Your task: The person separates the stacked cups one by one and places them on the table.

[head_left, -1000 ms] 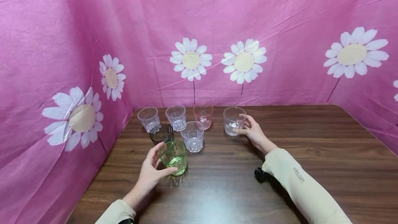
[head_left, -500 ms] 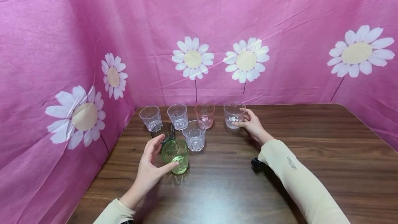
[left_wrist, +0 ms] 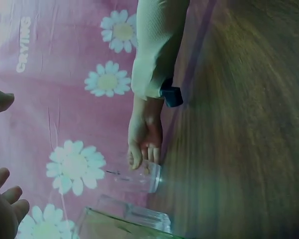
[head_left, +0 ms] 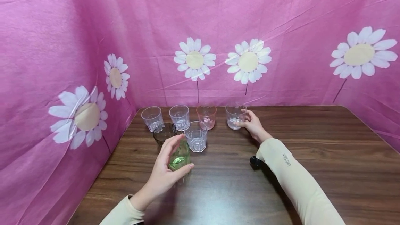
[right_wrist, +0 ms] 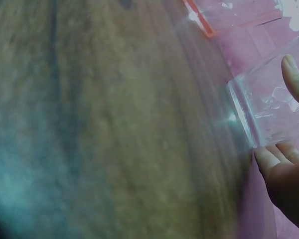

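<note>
My right hand (head_left: 254, 127) holds a clear tumbler (head_left: 232, 118) from its right side, at the back of the table, with thumb and fingers on either side. The right wrist view shows the same tumbler (right_wrist: 264, 107) between thumb and fingers. In the head view my left hand (head_left: 162, 174) is in front of a green tumbler (head_left: 180, 159) and partly hides it. The left wrist view has the left hand (left_wrist: 2, 214) with fingers spread loosely, apart from the green tumbler (left_wrist: 119, 226) at the bottom edge.
Behind the green tumbler stand a dark grey tumbler (head_left: 162, 133) and a clear faceted one (head_left: 197, 138). Along the back are two more clear tumblers and a pink one (head_left: 207, 116). A pink flowered cloth (head_left: 281, 79) hangs around the wooden table (head_left: 312, 141).
The right hand has moved the clear tumbler slightly back, in line beside the pink one. My left hand has let go of the green tumbler and shifted right, closer to the camera.
</note>
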`<act>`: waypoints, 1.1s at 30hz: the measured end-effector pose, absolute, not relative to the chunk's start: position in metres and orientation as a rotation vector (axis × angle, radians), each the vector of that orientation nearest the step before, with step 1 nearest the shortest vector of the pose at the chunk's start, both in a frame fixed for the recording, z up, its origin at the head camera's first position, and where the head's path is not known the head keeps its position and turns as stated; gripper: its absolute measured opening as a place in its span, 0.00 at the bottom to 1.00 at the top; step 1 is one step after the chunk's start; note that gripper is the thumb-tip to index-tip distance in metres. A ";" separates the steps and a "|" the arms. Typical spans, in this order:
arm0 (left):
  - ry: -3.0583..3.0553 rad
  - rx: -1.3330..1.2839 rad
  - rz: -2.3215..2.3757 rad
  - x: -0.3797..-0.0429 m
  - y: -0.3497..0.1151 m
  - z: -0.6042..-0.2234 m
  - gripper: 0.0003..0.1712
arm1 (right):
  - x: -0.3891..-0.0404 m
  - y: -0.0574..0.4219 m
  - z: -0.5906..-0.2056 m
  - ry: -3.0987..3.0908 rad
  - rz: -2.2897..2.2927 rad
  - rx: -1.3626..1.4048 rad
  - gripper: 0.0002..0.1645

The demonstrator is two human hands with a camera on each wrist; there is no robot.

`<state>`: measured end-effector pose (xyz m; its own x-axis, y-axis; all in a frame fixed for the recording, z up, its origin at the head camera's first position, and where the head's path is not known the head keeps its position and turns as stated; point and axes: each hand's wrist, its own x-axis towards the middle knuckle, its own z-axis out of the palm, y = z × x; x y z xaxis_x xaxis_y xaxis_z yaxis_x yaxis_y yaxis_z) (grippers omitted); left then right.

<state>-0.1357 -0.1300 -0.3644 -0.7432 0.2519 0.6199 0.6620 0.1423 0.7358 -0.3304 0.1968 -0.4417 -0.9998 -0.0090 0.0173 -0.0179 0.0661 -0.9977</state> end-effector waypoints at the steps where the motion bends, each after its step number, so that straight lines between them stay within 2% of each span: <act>1: -2.089 -0.897 -1.596 -0.136 -0.128 -0.364 0.46 | -0.330 0.197 -0.442 -2.290 2.145 0.025 0.46; 11: -2.329 -0.964 -1.252 -0.140 -0.110 -0.355 0.51 | -0.328 0.199 -0.444 -2.286 2.183 0.050 0.48; 20: -2.603 -0.979 -0.973 -0.150 -0.095 -0.350 0.57 | -0.312 0.208 -0.431 -2.310 2.276 0.099 0.59; 26: -2.726 -1.003 -0.795 -0.155 -0.087 -0.349 0.60 | -0.289 0.215 -0.419 -2.528 2.023 0.141 0.57; 33: -2.915 -0.972 -0.582 -0.158 -0.078 -0.352 0.64 | -0.253 0.217 -0.403 -2.934 1.373 0.452 0.55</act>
